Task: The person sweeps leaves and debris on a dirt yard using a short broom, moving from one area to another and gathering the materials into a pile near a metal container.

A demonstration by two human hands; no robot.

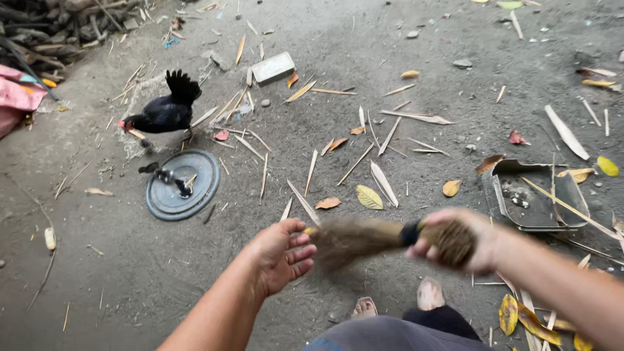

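straw-brown hand broom [383,237] — held level across the middle of the view, above the grey dirt ground [364,39]. my right hand [458,242] is closed in a fist around the bound butt end, just past the black band. my left hand [281,255] is cupped, fingers curled but not closed, palm at the loose bristle tips; whether it touches them i cannot tell, the tips are blurred.

handling, as i judge it: keep the right fist firm behind the band so the bundle does not twist, and let the left hand only gather or tap the tips, not squeeze them.

around:
- metal dustpan [536,195], dented, just beyond the right hand, with a long strip of bamboo lying across it.
- bamboo slivers and sheaths, with yellow and orange leaves, scattered over most of the ground; more yellow leaves lie at lower right.
- round dark lid [182,185] lying flat to the left, with a small dark chick on it.
- black hen [162,112] beyond the lid, tail up, near enough to wander in.
- small grey box [273,67] farther off.
- pile of sticks at upper left, pink cloth [16,94] beside it.
- my bare toes [430,294] right under the broom — the nearest things in the way.
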